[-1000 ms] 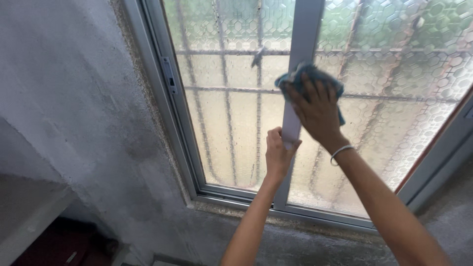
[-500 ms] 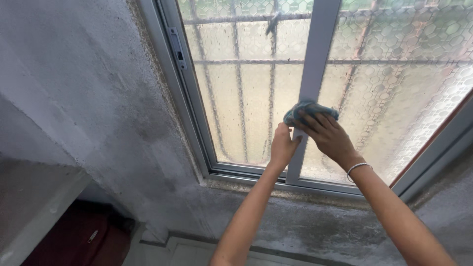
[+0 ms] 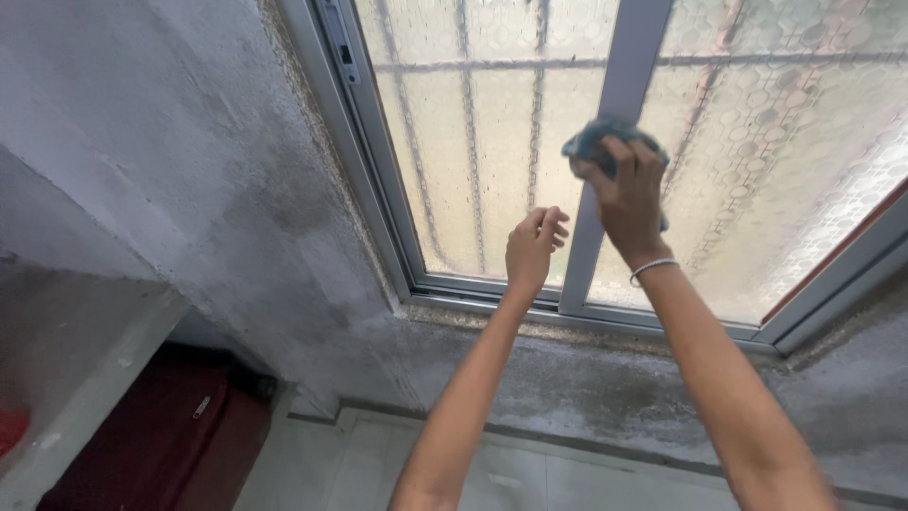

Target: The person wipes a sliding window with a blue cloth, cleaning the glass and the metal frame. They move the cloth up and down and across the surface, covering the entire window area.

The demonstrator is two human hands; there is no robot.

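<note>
At the far left a grey ledge (image 3: pixel 85 350) juts from the stained concrete wall (image 3: pixel 180 161), with a dark red case (image 3: pixel 180 435) on the floor below it. The wall runs right to the window frame (image 3: pixel 378 180), where a small latch (image 3: pixel 338 43) sits on the left upright near the top. Just off the middle bar (image 3: pixel 619 104), near the bottom rail, the left hand (image 3: pixel 532 248) hangs loosely curled with nothing in it, fingers bent toward the frosted glass (image 3: pixel 492 161) but apparently not touching it. To its right, the right hand (image 3: pixel 629 199) is closed around a bunched blue cloth (image 3: pixel 591 142) and presses it flat to the middle bar, palm toward the bar so the cloth bears on the metal. A silver bracelet (image 3: pixel 653 268) circles that wrist. Patterned glass (image 3: pixel 785 161) fills the right pane down to the sill (image 3: pixel 605 331).
</note>
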